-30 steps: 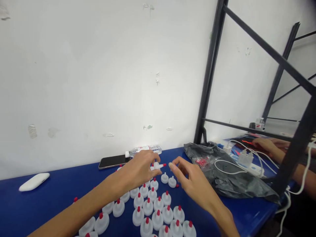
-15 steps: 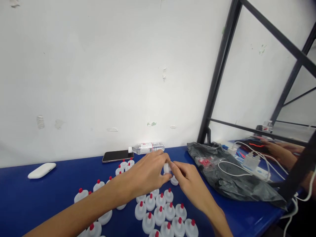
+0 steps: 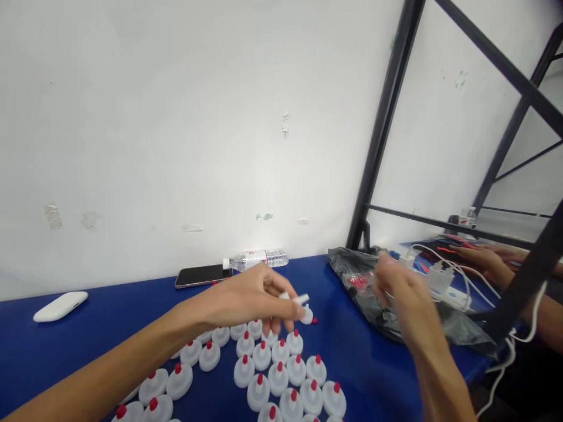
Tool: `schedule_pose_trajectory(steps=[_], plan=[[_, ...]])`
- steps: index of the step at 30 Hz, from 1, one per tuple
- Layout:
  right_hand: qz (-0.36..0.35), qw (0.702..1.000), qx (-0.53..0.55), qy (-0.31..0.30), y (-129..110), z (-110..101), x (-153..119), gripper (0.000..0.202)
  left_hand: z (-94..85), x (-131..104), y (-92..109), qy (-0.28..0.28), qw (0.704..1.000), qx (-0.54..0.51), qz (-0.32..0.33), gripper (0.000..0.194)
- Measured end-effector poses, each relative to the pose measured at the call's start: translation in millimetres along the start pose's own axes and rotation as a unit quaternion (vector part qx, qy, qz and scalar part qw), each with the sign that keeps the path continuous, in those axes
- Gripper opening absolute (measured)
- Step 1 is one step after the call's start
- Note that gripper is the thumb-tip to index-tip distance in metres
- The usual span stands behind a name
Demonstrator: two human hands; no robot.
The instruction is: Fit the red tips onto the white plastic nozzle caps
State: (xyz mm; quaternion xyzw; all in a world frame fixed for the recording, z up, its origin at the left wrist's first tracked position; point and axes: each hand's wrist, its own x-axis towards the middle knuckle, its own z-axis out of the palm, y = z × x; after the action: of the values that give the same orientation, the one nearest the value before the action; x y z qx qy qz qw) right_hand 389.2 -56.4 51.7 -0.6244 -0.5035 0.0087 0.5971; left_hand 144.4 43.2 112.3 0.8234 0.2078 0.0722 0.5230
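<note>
My left hand [image 3: 259, 299] is closed on a small white plastic bottle whose white nozzle [image 3: 302, 299] points right, with no red cap on it. Most of its body is hidden by my fingers. Just beyond the fingertips stands another small white bottle [image 3: 307, 316], beside a loose red cap [image 3: 315, 320] on the blue table. Smeared by motion, my right hand [image 3: 404, 293] is in front of the black plastic bag [image 3: 343, 258]; its fingers cannot be made out. Several white bottles with red caps [image 3: 278, 378] stand below my left hand, and others [image 3: 179, 381] stand to the left.
On the black bag lies a clear bag of red pieces [image 3: 359, 280]. A phone [image 3: 202, 275], a lying water bottle [image 3: 266, 258] and a white case [image 3: 60, 306] are near the wall. Cables and a power strip [image 3: 455, 298], a black metal frame [image 3: 382, 129] and another person's hands [image 3: 481, 258] are at right.
My right hand has left the small bottle and moved right towards the black bag. My left hand keeps the bottle, its nozzle now tipped sideways. The view has shifted slightly.
</note>
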Motion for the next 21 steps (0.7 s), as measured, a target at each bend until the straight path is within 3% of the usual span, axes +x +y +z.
schedule_pose_trajectory(steps=[1, 2, 5, 9, 13, 18, 21], plan=[[0.005, 0.991, -0.091, -0.102, 5.0, 1.8, 2.0, 0.055, -1.6, 2.8, -4.0, 0.063, 0.996, 0.061, 0.002, 0.034], [0.008, 0.98, -0.128, -0.152, 10.1, 6.5, 2.6, 0.052, -2.1, 7.1, -8.7, 0.112, 0.989, 0.093, 0.006, 0.036], [0.025, 0.956, -0.189, -0.222, 25.6, 28.7, -0.7, 0.034, 2.1, 23.7, -24.4, 0.157, 0.977, 0.145, 0.007, 0.037], [0.04, 0.938, -0.236, -0.252, 43.9, 41.6, -3.1, 0.017, 11.6, 39.2, -41.8, 0.198, 0.956, 0.216, 0.001, 0.028], [0.043, 0.935, -0.237, -0.26, 49.6, 35.1, 2.8, 0.021, 14.6, 44.8, -53.5, 0.198, 0.947, 0.251, -0.015, 0.023], [0.018, 0.948, -0.184, -0.258, 27.2, 32.6, 5.7, 0.027, 13.7, 50.0, -62.7, 0.171, 0.948, 0.268, -0.027, 0.027], [-0.013, 0.949, -0.11, -0.294, 3.9, 33.7, -0.2, 0.03, 16.1, 54.1, -67.9, 0.152, 0.954, 0.259, -0.008, 0.029]])
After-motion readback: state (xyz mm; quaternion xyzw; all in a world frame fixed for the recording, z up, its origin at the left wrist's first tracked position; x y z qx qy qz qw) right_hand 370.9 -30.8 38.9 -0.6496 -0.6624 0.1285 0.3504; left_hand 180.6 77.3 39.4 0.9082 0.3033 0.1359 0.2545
